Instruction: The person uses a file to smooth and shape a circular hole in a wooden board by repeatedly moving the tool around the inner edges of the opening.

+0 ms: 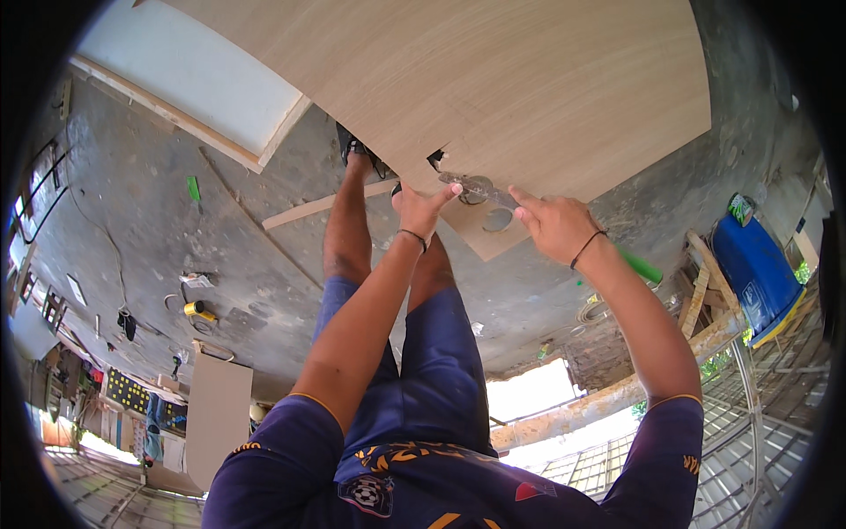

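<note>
A large pale wood-grain board (493, 88) is in front of me, with a small jagged hole (435, 160) near its closest corner. My left hand (420, 207) is closed at that corner, its thumb stretched over the end of a flat metal blade (487, 189); its other fingers are mostly hidden. My right hand (561, 229) is wrapped round the blade's other end, index finger laid along it. Behind the right wrist sticks out a green cylinder (641, 265); whether it is the tool's handle I cannot tell. A board piece with a round hole (496, 220) shows below the blade.
A white panel with a wooden frame (260, 159) lies at the far left. A thin wooden strip (326, 203) crosses the grey floor by my legs. A yellow-and-black tool (199, 310) and cables lie left; a blue container (755, 269) is at right.
</note>
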A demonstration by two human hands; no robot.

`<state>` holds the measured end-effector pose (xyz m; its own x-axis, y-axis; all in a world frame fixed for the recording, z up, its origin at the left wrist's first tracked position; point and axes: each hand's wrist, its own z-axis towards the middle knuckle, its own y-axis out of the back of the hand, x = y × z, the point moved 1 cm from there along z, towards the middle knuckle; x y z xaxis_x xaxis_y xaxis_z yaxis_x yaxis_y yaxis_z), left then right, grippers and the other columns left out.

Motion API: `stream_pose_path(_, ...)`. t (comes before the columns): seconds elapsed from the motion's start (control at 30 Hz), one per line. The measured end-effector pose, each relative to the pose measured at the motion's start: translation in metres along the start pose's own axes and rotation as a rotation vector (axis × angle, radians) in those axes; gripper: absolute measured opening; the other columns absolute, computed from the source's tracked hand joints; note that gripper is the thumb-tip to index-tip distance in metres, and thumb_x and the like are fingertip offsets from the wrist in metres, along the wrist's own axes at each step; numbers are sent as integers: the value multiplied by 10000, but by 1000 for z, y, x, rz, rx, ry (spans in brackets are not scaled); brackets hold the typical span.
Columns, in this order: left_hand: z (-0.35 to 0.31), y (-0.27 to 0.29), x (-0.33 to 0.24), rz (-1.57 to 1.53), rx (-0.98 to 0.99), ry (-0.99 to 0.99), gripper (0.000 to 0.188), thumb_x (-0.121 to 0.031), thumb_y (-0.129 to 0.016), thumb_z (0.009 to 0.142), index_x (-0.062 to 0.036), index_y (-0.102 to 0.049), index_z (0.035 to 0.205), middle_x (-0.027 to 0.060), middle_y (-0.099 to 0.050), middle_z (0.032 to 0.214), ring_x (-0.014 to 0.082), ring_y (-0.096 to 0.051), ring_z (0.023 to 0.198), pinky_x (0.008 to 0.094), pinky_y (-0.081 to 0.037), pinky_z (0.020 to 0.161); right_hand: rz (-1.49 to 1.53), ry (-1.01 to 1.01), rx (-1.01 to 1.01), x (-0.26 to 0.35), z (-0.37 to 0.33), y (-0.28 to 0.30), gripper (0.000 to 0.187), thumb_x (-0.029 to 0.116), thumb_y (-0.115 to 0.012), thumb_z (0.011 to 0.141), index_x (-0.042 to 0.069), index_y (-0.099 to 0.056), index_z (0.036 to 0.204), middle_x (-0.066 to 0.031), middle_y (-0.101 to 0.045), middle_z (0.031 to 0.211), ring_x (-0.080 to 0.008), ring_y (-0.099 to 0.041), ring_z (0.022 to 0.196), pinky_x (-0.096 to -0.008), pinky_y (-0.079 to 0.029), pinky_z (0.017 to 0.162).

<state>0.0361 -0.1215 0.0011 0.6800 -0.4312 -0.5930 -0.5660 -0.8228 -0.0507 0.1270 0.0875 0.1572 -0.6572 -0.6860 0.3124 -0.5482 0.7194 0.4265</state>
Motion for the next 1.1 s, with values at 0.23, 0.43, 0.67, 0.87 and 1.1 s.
stream_pose_path(0.23, 9, -2, 8, 68, -47, 48, 936, -468, -895, 613, -12, -482, 1318, 144, -628, 1201, 280, -573, 1144, 378, -425, 989, -219, 73, 71, 3, 18, 34, 416, 341, -451, 1001, 141, -518, 1359, -179, -679, 772, -381, -671, 739, -481, -536, 689)
stream_pose_path(0.43, 15, -8, 14, 59, -146, 128, 895, -439, -902, 614, -6, -509, 1291, 136, -643, 1160, 257, -611, 1081, 363, -453, 953, -533, 87, 201, 14, 55, 62, 353, 318, -444, 1009, 115, -552, 1276, -147, -693, 790, -329, -699, 775, -438, -567, 670)
stream_pose_path(0.67, -5, -12, -16, -10, -172, 46, 947, -267, -936, 606, 75, -377, 1289, 155, -607, 1126, 222, -601, 1051, 313, -483, 911, -505, 57, 212, 32, 35, 62, 393, 316, -398, 1031, 114, -524, 1345, -136, -704, 863, -309, -702, 843, -427, -574, 713)
stream_pose_path(0.87, -7, -25, -41, 107, -291, 15, 1057, -264, -944, 596, 95, -273, 1330, 214, -550, 1224, 280, -572, 1124, 337, -475, 947, -477, 113, 283, 22, 60, 70, 396, 329, -402, 1025, 150, -514, 1360, -157, -698, 898, -330, -686, 878, -459, -549, 757)
stream_pose_path(1.1, -5, -31, -45, 186, -387, 120, 1061, -324, -949, 584, 89, -292, 1308, 250, -523, 1269, 332, -535, 1198, 367, -431, 1004, -652, 201, 318, 22, 87, 86, 395, 348, -419, 1015, 209, -522, 1371, -137, -707, 904, -316, -686, 853, -443, -546, 720)
